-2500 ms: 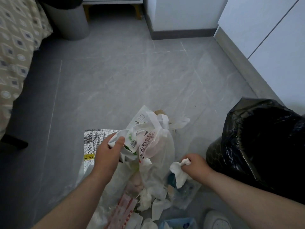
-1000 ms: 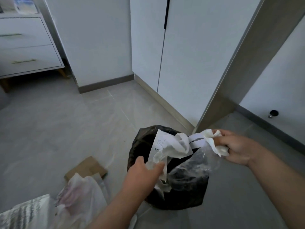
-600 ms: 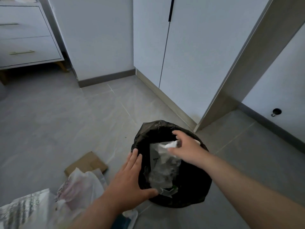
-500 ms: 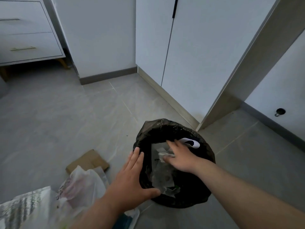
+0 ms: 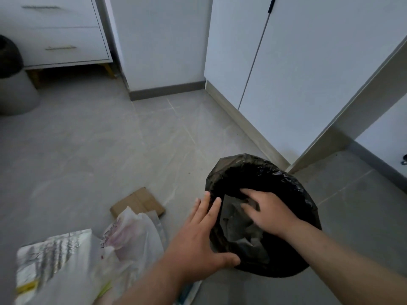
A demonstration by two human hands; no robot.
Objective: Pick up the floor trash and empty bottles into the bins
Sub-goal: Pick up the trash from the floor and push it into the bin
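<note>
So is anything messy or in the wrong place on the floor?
Yes. A flattened cardboard piece, a crumpled white plastic bag and a silvery foil pouch lie loose on the floor, left of the black-lined bin, not inside it.

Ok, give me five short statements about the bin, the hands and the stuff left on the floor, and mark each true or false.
1. The right hand reaches down into the bin lined with a black bag. True.
2. The left hand grips a bottle. False: it lies open and flat against the bin's near rim, holding nothing.
3. A piece of brown cardboard lies on the floor left of the bin. True.
4. The floor is clear of trash. False: a white plastic bag and a silvery foil bag lie there.
5. The bin is empty. False: crumpled plastic and paper sit inside, under the right hand.
</note>
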